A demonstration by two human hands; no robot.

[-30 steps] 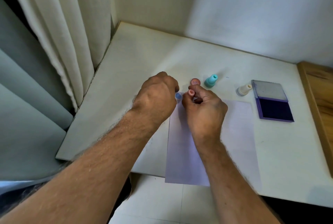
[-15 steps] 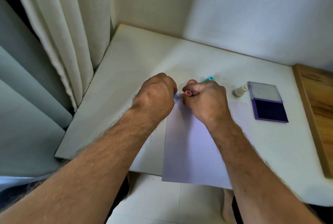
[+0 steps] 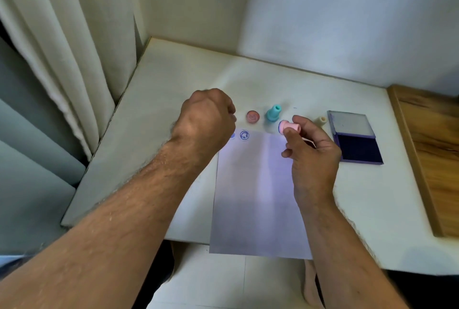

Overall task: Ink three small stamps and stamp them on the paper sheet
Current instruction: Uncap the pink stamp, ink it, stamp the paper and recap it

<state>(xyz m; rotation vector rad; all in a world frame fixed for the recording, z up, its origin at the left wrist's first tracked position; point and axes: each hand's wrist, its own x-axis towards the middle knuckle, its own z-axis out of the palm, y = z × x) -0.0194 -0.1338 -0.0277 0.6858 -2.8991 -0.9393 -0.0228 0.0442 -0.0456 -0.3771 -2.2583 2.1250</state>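
My right hand (image 3: 310,157) pinches the pink stamp (image 3: 289,126) mid-frame, lifted above the paper sheet's (image 3: 255,197) upper right corner. Left hand (image 3: 205,119) curled over the sheet's upper left; can't tell if it holds anything. Blue print (image 3: 244,135) beside it.

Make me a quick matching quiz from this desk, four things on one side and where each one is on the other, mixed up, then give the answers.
Things:
1. pink stamp
2. teal stamp
3. ink pad
4. blue print

Places:
A. on the paper sheet's far left corner
B. open, at the sheet's right
C. pinched in the right hand
D. standing on the table beyond the sheet

Pairs: 1-C, 2-D, 3-B, 4-A
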